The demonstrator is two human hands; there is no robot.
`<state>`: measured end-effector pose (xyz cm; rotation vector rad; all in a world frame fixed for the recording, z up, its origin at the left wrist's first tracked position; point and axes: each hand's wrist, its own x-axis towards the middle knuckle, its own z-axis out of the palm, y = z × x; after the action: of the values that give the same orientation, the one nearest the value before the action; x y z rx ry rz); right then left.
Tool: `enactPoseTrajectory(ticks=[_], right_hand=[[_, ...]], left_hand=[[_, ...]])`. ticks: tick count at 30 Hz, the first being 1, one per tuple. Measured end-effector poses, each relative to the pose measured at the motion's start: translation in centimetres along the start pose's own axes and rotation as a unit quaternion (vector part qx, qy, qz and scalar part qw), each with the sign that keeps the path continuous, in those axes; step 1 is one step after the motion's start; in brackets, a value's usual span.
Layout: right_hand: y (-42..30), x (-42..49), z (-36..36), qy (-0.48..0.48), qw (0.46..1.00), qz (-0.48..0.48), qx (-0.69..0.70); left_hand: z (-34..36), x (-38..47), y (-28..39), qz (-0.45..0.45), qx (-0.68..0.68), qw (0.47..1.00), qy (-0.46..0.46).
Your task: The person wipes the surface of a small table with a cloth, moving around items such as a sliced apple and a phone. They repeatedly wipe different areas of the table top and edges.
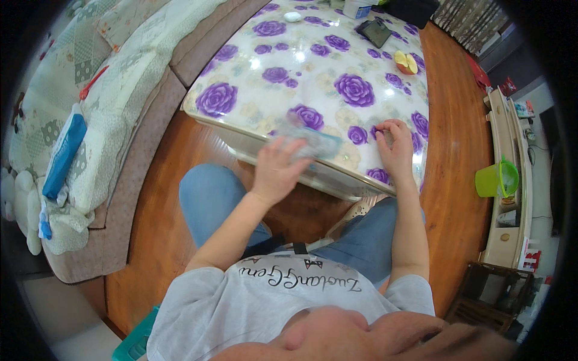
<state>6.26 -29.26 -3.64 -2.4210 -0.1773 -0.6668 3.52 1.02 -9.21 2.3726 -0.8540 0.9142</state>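
My left hand (281, 169) is at the near edge of the table (253, 118), its fingers on a blurred, see-through packet (323, 143) with pale blue parts. Motion blur hides what the packet holds. Farther right, my right hand (396, 151) hovers over or rests on the flowered table cover (316, 85). Its thumb and forefinger curl towards each other; whether something small is between them cannot be made out. Past that hand, a cut apple (406, 63) with pale yellow flesh lies near the table's right side.
A dark flat device (375, 32), a white oval object (292, 17) and a white tub (357, 9) occupy the far tabletop. Left is a sofa (153, 117) bearing a blue-and-white pack (67, 153) and red utensil (93, 83). A green bin (496, 179) stands by the right-hand cabinet (503, 225).
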Motion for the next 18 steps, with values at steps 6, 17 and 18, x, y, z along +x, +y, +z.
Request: enactPoseTrajectory(ticks=[6, 17, 18], right_hand=[[0.1, -0.1, 0.0, 0.014, 1.0, -0.019, 0.01], [-0.1, -0.2, 0.0, 0.02, 1.0, 0.003, 0.021], [-0.1, -0.3, 0.0, 0.019, 1.0, 0.003, 0.017]], left_hand=[[-4.9, 0.9, -10.4, -0.204, 0.014, 0.975, 0.081], [-1.0, 2.1, -10.0, -0.494, -0.178, 0.791, 0.316], [-0.6, 1.9, -8.2, -0.499, -0.24, 0.77, 0.316]])
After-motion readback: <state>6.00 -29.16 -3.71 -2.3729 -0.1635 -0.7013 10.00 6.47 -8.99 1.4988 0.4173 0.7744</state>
